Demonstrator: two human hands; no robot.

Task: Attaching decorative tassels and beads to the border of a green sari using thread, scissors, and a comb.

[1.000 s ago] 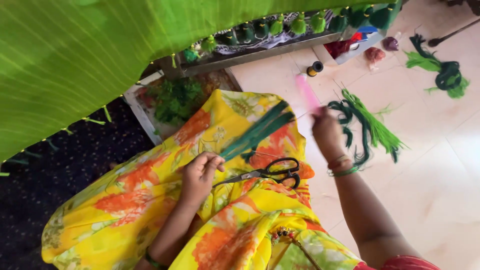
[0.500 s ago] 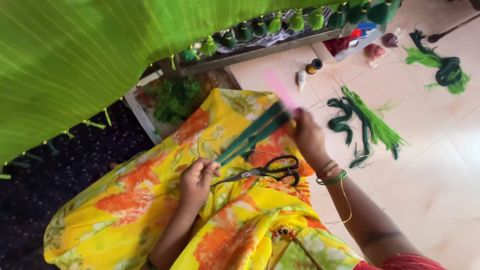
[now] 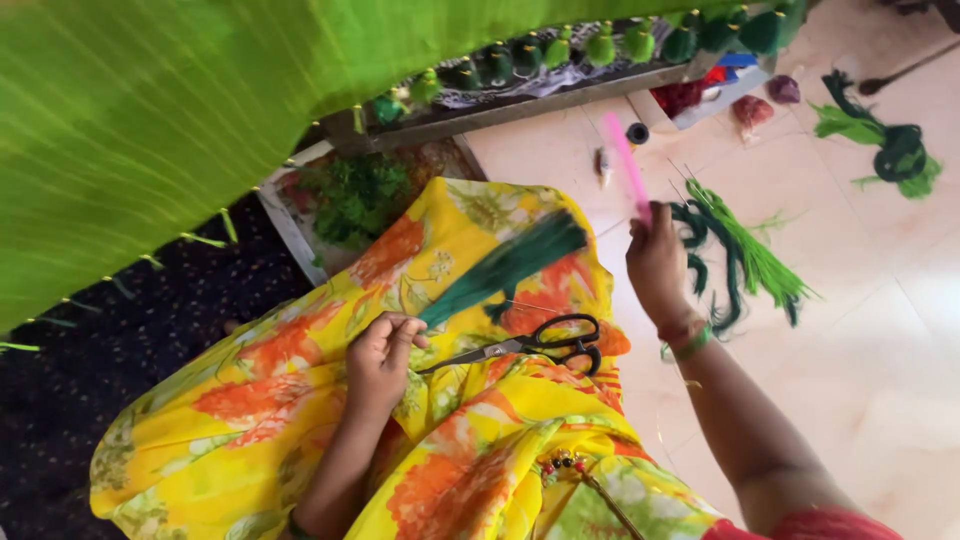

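Observation:
My left hand (image 3: 381, 355) rests on my lap and pinches the narrow end of a dark green thread tassel (image 3: 505, 265) that fans out across the yellow and orange flowered cloth (image 3: 250, 400). My right hand (image 3: 657, 265) is raised over the floor, gripping a pink comb (image 3: 627, 165) that points up and away. Black-handled scissors (image 3: 535, 343) lie on the cloth between my two hands, blades toward the left hand.
Bundles of green thread (image 3: 745, 255) lie on the tiled floor right of my right hand, another bundle (image 3: 885, 145) farther off. A wooden rail with several green tassels (image 3: 560, 60) runs along the top. Green fabric (image 3: 150, 120) hangs at upper left.
My right hand has moved right and up, away from the tassel, carrying the pink comb. The left hand keeps its hold on the tassel's end; the tassel strands now spread freely.

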